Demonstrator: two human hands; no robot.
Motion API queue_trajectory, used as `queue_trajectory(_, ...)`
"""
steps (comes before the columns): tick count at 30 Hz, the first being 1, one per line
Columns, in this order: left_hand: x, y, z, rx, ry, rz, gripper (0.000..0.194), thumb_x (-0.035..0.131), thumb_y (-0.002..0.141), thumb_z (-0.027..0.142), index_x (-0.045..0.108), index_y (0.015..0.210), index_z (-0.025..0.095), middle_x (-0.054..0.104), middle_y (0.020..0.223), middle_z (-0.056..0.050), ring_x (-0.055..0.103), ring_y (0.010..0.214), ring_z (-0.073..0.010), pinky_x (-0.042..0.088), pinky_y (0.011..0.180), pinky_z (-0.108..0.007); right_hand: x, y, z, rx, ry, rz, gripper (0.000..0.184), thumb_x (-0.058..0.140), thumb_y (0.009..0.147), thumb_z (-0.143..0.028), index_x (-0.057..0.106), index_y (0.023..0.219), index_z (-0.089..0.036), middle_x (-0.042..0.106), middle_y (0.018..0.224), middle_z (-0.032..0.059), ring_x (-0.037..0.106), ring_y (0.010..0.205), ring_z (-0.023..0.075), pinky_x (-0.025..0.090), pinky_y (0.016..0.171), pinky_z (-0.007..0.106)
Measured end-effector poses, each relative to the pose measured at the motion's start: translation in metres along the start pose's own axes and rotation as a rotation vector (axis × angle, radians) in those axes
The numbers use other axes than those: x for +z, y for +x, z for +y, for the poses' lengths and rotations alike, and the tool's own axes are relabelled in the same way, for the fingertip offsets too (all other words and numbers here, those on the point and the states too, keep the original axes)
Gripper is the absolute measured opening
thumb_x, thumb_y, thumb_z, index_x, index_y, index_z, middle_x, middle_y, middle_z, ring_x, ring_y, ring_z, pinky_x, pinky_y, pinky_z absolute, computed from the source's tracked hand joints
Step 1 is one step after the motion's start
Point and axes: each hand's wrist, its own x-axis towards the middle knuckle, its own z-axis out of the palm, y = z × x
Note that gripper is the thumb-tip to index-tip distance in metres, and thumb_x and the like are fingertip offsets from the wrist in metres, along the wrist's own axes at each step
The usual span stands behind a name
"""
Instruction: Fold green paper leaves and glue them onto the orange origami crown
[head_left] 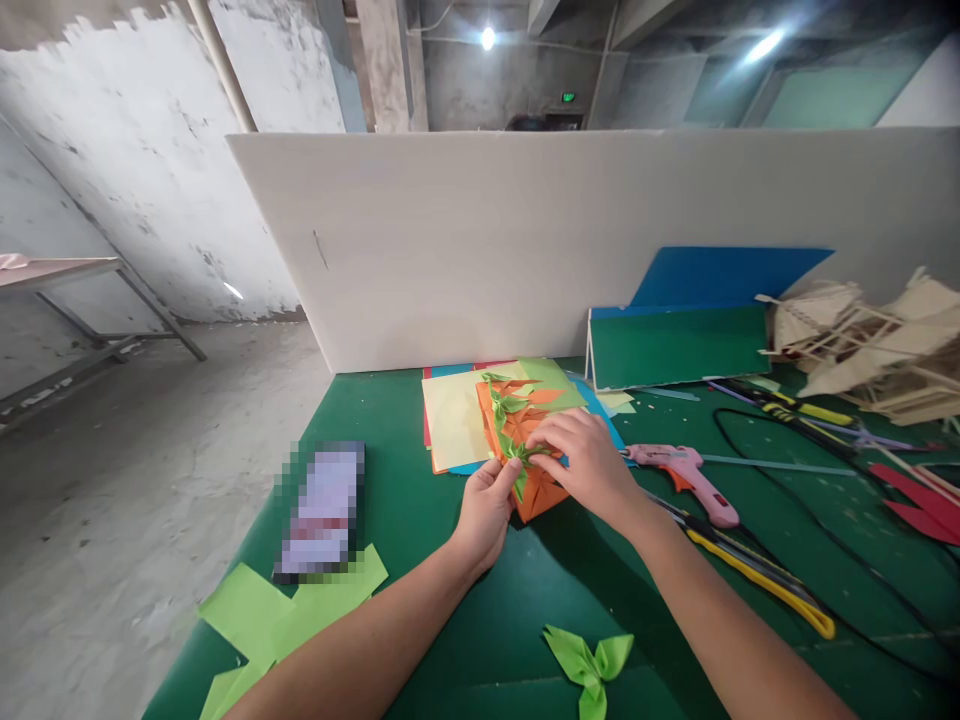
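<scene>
An orange folded-paper piece [541, 498] trimmed with green folded-paper leaves [508, 404] is between my hands, over the middle of the table. My left hand [484, 505] grips its lower left edge, thumb and fingers closed beside a green leaf. From the right, my right hand [581, 455] has its fingertips pinched at a spiky green paper leaf on the orange piece. The fingers partly cover that spot, so the exact contact is hidden. Nearer to me, a loose green folded-paper leaf [590, 665] with three lobes lies on the table.
Coloured paper sheets [454, 405] lie behind the piece. A pink glue gun [694, 475] and a yellow-handled cutter [765, 580] are at right, with a black cable. Green paper squares [247, 605] and a blurred phone [322, 510] lie left. A white board [450, 250] stands behind.
</scene>
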Motion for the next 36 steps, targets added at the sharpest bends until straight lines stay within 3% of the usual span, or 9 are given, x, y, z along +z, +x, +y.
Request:
queue_trajectory(6,-0.001,0.0,0.001,0.006,0.006,0.028,0.028,0.078,0.072,0.035,0.071,0.089,0.014,0.073,0.085,-0.006,0.067,0.092,-0.0218,0.049,0.086,-0.033,0.004,0.0,-0.006,0.015,-0.007,-0.01,0.006,0.063,0.082,-0.02,0.058,0.085,-0.023,0.066,0.089,0.002,0.054,0.089,0.0208,0.033,0.075,0.034)
queue_trajectory(11,0.001,-0.003,0.003,0.003,-0.023,0.033,0.026,0.075,0.076,0.032,0.071,0.096,0.016,0.074,0.098,-0.007,0.066,0.099,-0.0215,0.048,0.091,-0.032,0.0,0.001,-0.009,0.025,0.008,0.007,0.006,0.062,0.084,-0.024,0.058,0.088,-0.023,0.066,0.092,0.0026,0.056,0.09,0.0218,0.036,0.076,0.034)
queue_trajectory(16,0.0,-0.001,0.006,-0.001,-0.072,0.083,0.031,0.074,0.077,0.033,0.071,0.104,0.018,0.071,0.113,-0.008,0.063,0.11,-0.0236,0.047,0.097,-0.034,-0.015,-0.001,0.001,0.095,0.061,0.066,0.023,0.058,0.087,-0.037,0.057,0.108,-0.026,0.065,0.111,0.0054,0.056,0.106,0.0253,0.04,0.088,0.04)
queue_trajectory(21,0.003,-0.002,0.008,0.047,-0.06,0.045,0.031,0.072,0.079,0.034,0.07,0.107,0.021,0.069,0.118,-0.007,0.06,0.116,-0.0235,0.045,0.102,-0.034,-0.026,-0.004,0.012,0.151,0.103,-0.004,0.032,0.053,0.089,-0.031,0.052,0.121,-0.028,0.062,0.121,0.0062,0.056,0.114,0.0259,0.043,0.095,0.044)
queue_trajectory(24,0.004,-0.007,0.007,0.132,0.042,-0.046,0.037,0.073,0.078,0.033,0.067,0.112,0.02,0.067,0.123,-0.008,0.058,0.119,-0.0254,0.043,0.104,-0.037,-0.03,-0.004,0.013,0.226,0.234,-0.058,0.034,0.052,0.089,-0.027,0.051,0.122,-0.03,0.064,0.114,0.0043,0.06,0.107,0.0227,0.05,0.088,0.04)
queue_trajectory(26,0.001,-0.01,0.004,0.22,0.181,-0.102,0.052,0.077,0.073,0.03,0.062,0.122,0.021,0.061,0.132,-0.009,0.053,0.125,-0.0279,0.04,0.107,-0.038,-0.033,-0.003,0.012,0.26,0.316,-0.046,0.033,0.052,0.089,-0.027,0.052,0.122,-0.031,0.064,0.11,0.0041,0.063,0.101,0.0218,0.052,0.084,0.039)
queue_trajectory(30,-0.009,-0.017,-0.004,0.356,0.505,-0.051,0.086,0.089,0.051,0.019,0.055,0.13,0.022,0.052,0.141,-0.01,0.038,0.137,-0.0335,0.029,0.114,-0.042,-0.039,-0.005,0.013,0.274,0.546,0.044,0.032,0.051,0.09,-0.03,0.052,0.122,-0.028,0.061,0.106,0.0063,0.063,0.094,0.0206,0.055,0.081,0.039)
queue_trajectory(36,-0.013,-0.024,-0.006,0.457,0.673,-0.183,0.062,0.082,0.062,0.016,0.064,0.12,0.024,0.063,0.128,-0.013,0.053,0.125,-0.0324,0.031,0.113,-0.044,-0.05,-0.008,0.015,0.206,0.746,0.082,0.038,0.056,0.089,-0.035,0.048,0.125,-0.029,0.056,0.104,0.0055,0.059,0.097,0.0192,0.054,0.083,0.036)
